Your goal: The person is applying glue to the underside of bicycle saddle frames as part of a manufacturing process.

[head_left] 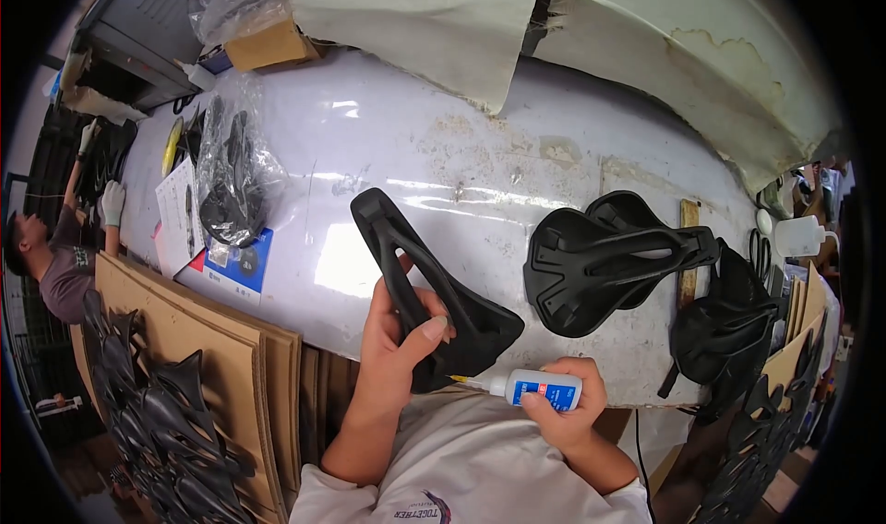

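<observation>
My left hand [406, 330] is closed round a black bicycle saddle [383, 224], which it holds up at a slant over the table's near edge. The fingers pass through the saddle's long central slot. In my right hand [580, 397] lies a small white glue bottle [544, 389] with a blue label, gripped on its side. Its thin yellowish nozzle points left, at the lower edge of the saddle; whether the tip touches cannot be made out. To the right, a few black saddle shells [600, 261] overlap on the table, undersides up.
The pale table [443, 155] has worn patches. A plastic-wrapped saddle [231, 173] lies left, near a blue card [242, 266]. Cardboard sheets [185, 312] with many saddle parts stand at lower left. A white bottle [801, 236] is far right. Another person [69, 256] works at far left.
</observation>
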`<action>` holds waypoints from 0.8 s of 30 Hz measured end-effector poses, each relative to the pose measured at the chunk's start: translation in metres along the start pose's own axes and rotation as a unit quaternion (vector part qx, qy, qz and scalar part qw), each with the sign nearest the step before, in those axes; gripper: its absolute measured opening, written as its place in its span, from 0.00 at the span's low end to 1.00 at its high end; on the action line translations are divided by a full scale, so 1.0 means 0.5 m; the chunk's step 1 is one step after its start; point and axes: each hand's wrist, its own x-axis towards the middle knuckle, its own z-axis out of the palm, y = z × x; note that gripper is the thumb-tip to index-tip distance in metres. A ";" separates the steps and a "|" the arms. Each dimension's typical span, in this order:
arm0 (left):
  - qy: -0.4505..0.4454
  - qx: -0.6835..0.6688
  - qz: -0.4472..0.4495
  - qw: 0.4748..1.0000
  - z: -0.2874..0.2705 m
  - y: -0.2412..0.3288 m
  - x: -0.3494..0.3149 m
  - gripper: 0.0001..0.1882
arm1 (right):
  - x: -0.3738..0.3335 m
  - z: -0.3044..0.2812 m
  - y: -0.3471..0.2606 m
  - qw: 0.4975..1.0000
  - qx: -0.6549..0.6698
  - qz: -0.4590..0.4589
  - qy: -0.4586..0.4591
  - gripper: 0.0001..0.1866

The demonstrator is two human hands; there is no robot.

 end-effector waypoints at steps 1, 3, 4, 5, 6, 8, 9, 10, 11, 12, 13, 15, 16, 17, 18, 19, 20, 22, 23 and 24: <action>-0.002 -0.006 -0.009 1.000 -0.002 -0.003 0.000 0.39 | -0.001 0.000 -0.001 1.000 -0.001 -0.009 -0.005 0.20; -0.002 -0.010 -0.014 1.000 -0.006 -0.008 -0.001 0.39 | -0.003 -0.001 -0.001 1.000 -0.003 -0.016 -0.011 0.20; -0.002 -0.013 -0.019 1.000 -0.008 -0.010 -0.001 0.38 | -0.003 -0.002 -0.001 1.000 -0.012 -0.018 -0.012 0.20; -0.002 -0.014 -0.020 1.000 -0.010 -0.012 -0.001 0.38 | -0.002 -0.002 -0.001 1.000 -0.020 -0.020 -0.013 0.20; -0.005 -0.018 -0.018 1.000 -0.011 -0.014 0.000 0.38 | 0.000 -0.003 0.001 1.000 -0.021 -0.018 -0.013 0.20; -0.007 -0.021 -0.015 1.000 -0.013 -0.014 0.002 0.38 | 0.007 -0.002 0.008 0.998 -0.033 -0.050 -0.013 0.22; -0.009 -0.035 -0.019 0.999 -0.015 -0.013 0.003 0.38 | 0.006 -0.001 0.010 0.998 -0.033 -0.049 -0.013 0.22; -0.012 -0.050 -0.022 0.998 -0.016 -0.013 0.004 0.39 | 0.006 0.000 0.013 0.999 -0.028 -0.044 -0.011 0.22; -0.012 -0.050 -0.023 0.998 -0.016 -0.014 0.004 0.39 | 0.006 0.000 0.014 0.999 -0.023 -0.040 -0.009 0.22; -0.014 -0.052 -0.020 0.998 -0.016 -0.014 0.003 0.39 | 0.007 0.001 0.013 0.999 -0.023 -0.039 -0.008 0.22; -0.016 -0.053 -0.017 0.998 -0.015 -0.014 0.003 0.39 | 0.009 0.001 0.012 0.999 -0.021 -0.039 -0.010 0.22; -0.016 -0.051 -0.018 0.998 -0.015 -0.013 0.002 0.39 | 0.008 0.001 0.013 0.999 -0.018 -0.039 -0.011 0.21; -0.015 -0.050 -0.018 0.998 -0.014 -0.012 0.002 0.39 | 0.008 0.000 0.015 0.999 -0.013 -0.035 -0.010 0.21; -0.015 -0.050 -0.019 0.998 -0.013 -0.012 0.001 0.39 | 0.007 0.000 0.016 0.999 -0.009 -0.032 -0.009 0.21; -0.015 -0.044 -0.018 0.999 -0.012 -0.011 0.000 0.39 | 0.007 0.000 0.016 0.999 -0.009 -0.032 -0.009 0.21; -0.015 -0.039 -0.018 0.999 -0.010 -0.010 0.000 0.39 | 0.007 0.000 0.013 1.000 -0.001 -0.025 -0.007 0.21; -0.016 -0.039 -0.018 0.999 -0.009 -0.008 -0.001 0.39 | 0.007 0.000 0.012 1.000 0.006 -0.018 -0.005 0.21; -0.017 -0.036 -0.026 0.999 -0.008 -0.006 -0.002 0.40 | 0.006 0.000 0.013 1.000 0.011 -0.011 -0.006 0.21; -0.017 -0.036 -0.026 0.999 -0.008 -0.006 -0.003 0.40 | 0.005 -0.001 0.014 1.000 0.016 -0.005 -0.007 0.21; -0.014 -0.037 -0.026 0.999 -0.008 -0.006 -0.004 0.40 | 0.004 -0.003 0.015 1.000 0.016 -0.005 -0.006 0.21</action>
